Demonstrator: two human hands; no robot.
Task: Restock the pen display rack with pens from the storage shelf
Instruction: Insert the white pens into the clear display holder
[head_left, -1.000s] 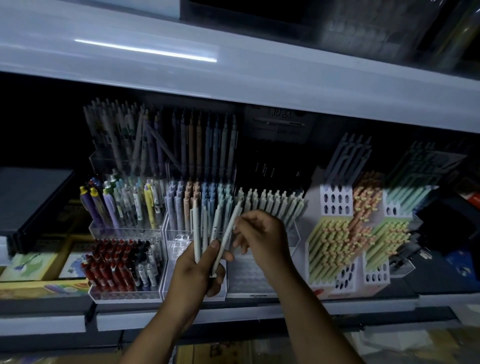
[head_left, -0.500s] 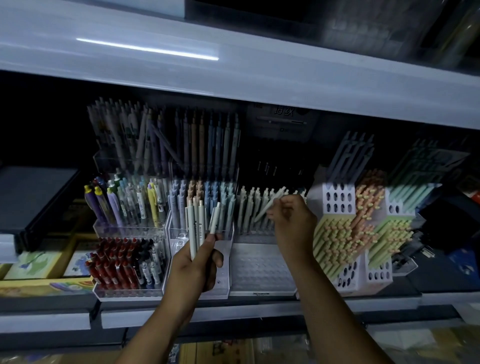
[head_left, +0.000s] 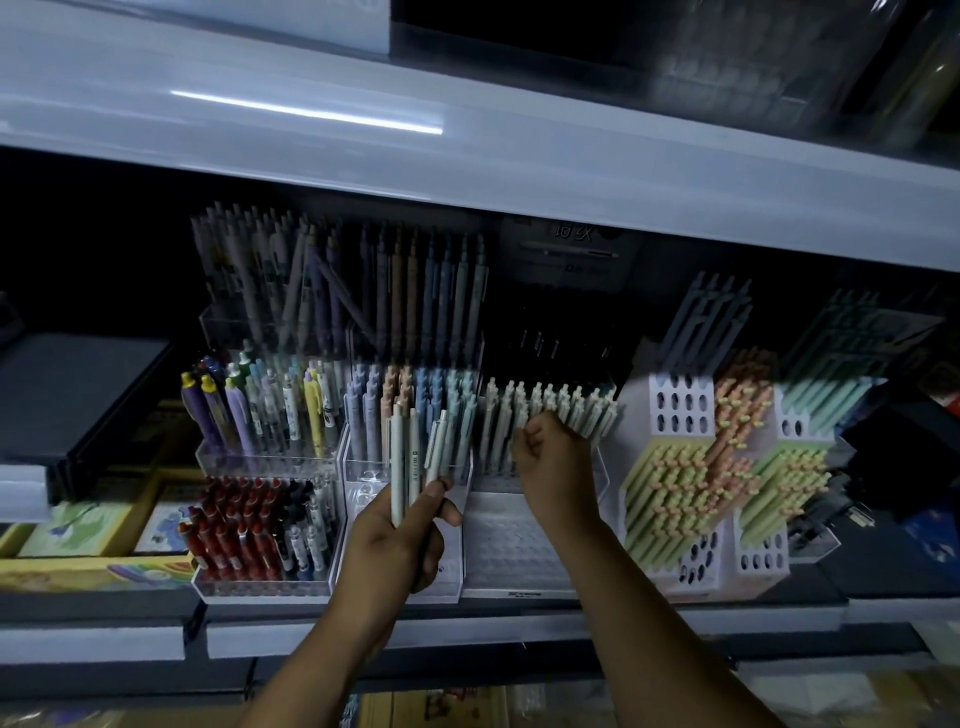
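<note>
Pens (head_left: 402, 457) are standing in a small bunch in the left hand (head_left: 389, 545), near the middle of the view. A dim shop shelf (head_left: 779, 618) is holding many racks, and a white shelf board (head_left: 311, 156) is shining above them at 12 o'clock. Red pens (head_left: 234, 530) are sitting at 9 o'clock from the left hand. Green and orange pens (head_left: 670, 493) are leaning at 3 o'clock.

The bunch is running up and down, with the click tops pointing to 12 o'clock. One pen is tipping toward 1 o'clock. The left fingers are curling round the low ends, and the thumb (head_left: 441, 488) is pressing on the front. Most of each pen is sticking out above the fingers.

The right hand (head_left: 553, 462) is hovering at the row of pale pens (head_left: 576, 410) in the clear rack (head_left: 511, 540), at 2 o'clock from the bunch. Its fingers are curling in at the row, but I cannot tell if they are pinching a pen.
</note>
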